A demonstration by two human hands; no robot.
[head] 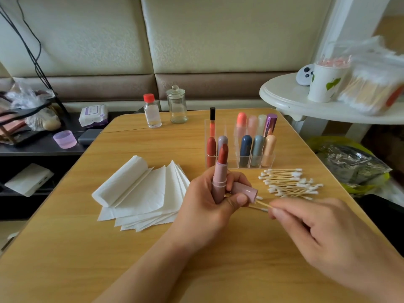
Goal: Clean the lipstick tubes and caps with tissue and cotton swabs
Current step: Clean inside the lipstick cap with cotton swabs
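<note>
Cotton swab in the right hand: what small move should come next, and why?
Probably ease the cotton swab tip into the open cap. The left hand holds cap and lipstick tube, the cap's mouth facing the right hand, swab just short.

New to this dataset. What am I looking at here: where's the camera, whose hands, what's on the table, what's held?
There is no machine: a person works with bare hands. The single picture comes from a wide-angle camera on their head, looking forward and down.

The left hand grips an open pink lipstick tube upright, red stick exposed, and also holds its pink cap lying sideways, open end to the right. The right hand pinches a cotton swab pointed at the cap's mouth.

On the wooden table lie a tissue roll with fanned tissue sheets, a loose pile of cotton swabs, a clear organizer of capped lipsticks, a red-capped bottle and a glass jar.
</note>
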